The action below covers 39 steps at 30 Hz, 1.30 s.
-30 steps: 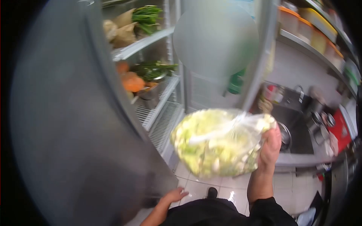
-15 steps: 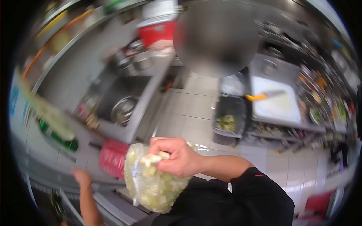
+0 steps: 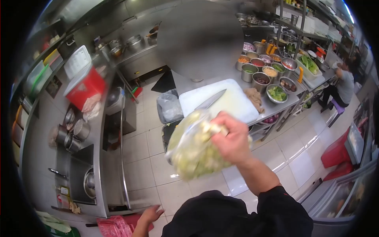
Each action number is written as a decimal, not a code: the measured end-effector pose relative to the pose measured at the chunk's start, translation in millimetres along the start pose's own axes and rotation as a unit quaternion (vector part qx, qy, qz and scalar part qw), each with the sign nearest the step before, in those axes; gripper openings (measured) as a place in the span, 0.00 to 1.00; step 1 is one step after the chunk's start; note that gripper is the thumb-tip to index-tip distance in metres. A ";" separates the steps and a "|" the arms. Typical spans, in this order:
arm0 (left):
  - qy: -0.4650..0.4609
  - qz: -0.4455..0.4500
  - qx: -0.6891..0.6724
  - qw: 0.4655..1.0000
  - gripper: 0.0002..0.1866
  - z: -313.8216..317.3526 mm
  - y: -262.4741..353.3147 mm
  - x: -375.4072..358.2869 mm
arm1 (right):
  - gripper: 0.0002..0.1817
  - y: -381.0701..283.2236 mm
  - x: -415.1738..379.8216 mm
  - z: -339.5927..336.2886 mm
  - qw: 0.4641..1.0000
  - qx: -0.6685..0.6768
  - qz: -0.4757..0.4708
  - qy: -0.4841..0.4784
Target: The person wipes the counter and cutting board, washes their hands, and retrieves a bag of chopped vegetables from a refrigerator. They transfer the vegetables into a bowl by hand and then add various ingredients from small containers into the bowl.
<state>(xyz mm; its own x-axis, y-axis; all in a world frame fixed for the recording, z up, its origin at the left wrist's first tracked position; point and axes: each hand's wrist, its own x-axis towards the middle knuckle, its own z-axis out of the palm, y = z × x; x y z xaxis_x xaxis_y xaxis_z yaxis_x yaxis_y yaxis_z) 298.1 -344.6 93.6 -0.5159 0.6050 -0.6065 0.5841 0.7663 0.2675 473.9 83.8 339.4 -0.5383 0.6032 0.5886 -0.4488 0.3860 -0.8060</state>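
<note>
My right hand is closed round the gathered neck of a clear plastic bag, with pale chopped pieces in its fingers. Pale green cut vegetables fill the bag, which hangs over the floor in front of the white cutting board. A knife lies on that board. Low on the left, my left hand holds nothing, its fingers apart, close to a red plastic bag on the counter's end.
Metal bowls of cut vegetables stand right of the board. At the left is a sink with pots and a red cooler beyond. A person sits far right. A bin stands by the board.
The view has swung from the sink side toward the cutting board. My right hand has carried the filled bag round with it. My left hand now shows nearer my body.
</note>
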 end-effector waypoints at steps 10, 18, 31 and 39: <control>0.127 0.269 -0.016 0.955 0.23 -122.9 206.5 137.0 | 0.08 132.8 78.3 -99.1 0.917 -0.340 -0.145 0.153; 0.322 0.320 0.047 0.890 0.23 -187.7 273.3 258.3 | 0.18 219.8 -10.4 -150.8 0.814 -0.581 -0.004 0.005; 0.259 0.582 0.043 0.770 0.19 -250.7 447.7 345.8 | 0.10 218.2 16.8 -139.7 0.831 -0.491 0.177 0.192; 0.158 0.547 -0.115 0.814 0.09 -332.0 531.5 351.6 | 0.06 193.9 145.2 -154.7 0.874 -0.266 0.190 0.360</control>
<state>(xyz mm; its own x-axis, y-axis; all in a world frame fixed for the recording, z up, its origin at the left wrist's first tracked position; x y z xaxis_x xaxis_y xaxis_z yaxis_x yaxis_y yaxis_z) 219.2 347.3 271.1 0.0777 0.9503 0.3015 0.6883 -0.2699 0.6734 419.1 354.2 258.9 0.0971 0.9671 0.2353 0.1633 0.2177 -0.9623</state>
